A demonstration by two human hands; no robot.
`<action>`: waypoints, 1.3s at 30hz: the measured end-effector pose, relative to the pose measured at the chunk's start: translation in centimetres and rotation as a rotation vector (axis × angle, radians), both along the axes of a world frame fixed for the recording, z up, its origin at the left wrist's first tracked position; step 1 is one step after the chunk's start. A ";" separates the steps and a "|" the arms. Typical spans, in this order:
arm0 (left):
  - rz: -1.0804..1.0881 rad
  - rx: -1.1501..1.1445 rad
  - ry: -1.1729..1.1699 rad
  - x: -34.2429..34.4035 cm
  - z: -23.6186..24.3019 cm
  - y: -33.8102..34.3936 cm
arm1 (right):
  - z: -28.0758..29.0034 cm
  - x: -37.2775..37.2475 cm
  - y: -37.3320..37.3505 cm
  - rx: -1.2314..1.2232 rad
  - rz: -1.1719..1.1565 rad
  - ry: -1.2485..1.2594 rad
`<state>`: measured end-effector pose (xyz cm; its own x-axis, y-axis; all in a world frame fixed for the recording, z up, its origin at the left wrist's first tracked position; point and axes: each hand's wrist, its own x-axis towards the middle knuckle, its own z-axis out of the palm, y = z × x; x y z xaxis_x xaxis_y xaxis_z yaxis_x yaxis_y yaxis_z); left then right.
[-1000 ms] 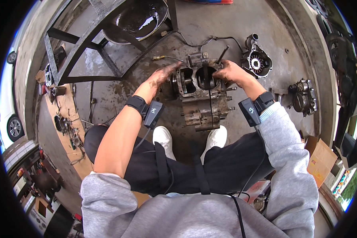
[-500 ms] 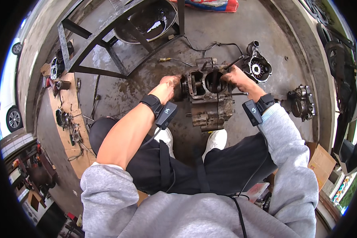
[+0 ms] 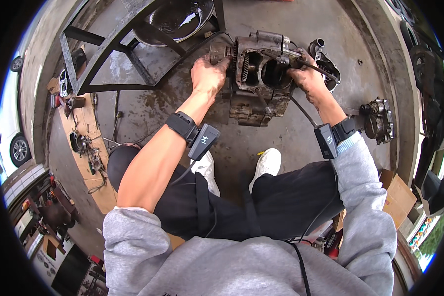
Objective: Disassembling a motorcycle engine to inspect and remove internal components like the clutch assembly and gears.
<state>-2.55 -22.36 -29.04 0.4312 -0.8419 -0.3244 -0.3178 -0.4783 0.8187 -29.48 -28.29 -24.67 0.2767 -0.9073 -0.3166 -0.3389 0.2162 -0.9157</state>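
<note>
A grimy metal engine crankcase [image 3: 259,101] is in front of me, with a large round bore and a toothed gear showing in its upper openings. My left hand [image 3: 208,76] is wrapped round a cylindrical part [image 3: 218,51] that sticks out of its left side. On the other side, my right hand [image 3: 308,83] grips the crankcase edge near the bore, its fingertips partly hidden. A dark rod [image 3: 318,68] projects above that hand. My white shoes [image 3: 267,165] stand apart on the near side of the crankcase.
Beyond my right hand lies a round engine cover [image 3: 330,74], with another engine part [image 3: 379,123] farther right. A black metal frame [image 3: 103,61] and a dark basin [image 3: 177,22] are at the far left. Small parts lie on cardboard [image 3: 86,143] along the left.
Both hands have moved away from me together with the crankcase, which now sits farther from my shoes and looks tilted. My left hand's grip shows more fully.
</note>
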 end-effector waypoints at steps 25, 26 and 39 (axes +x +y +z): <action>0.228 0.200 0.179 1.9 0.1 2.4 | -5.7 -1.3 6.1 -0.415 0.276 0.166; 0.228 0.218 0.206 2.2 0.2 2.4 | -5.6 -1.1 5.7 -0.414 0.274 0.138; 0.182 0.251 0.228 2.0 1.3 2.2 | 3.2 -0.1 -1.6 0.137 0.186 0.174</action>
<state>-0.59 -20.14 -27.73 0.4597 -0.6399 -0.6157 -0.0326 -0.7051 0.7084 -29.53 -29.87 -21.44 0.3649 -0.7916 -0.4901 -0.5340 0.2533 -0.8067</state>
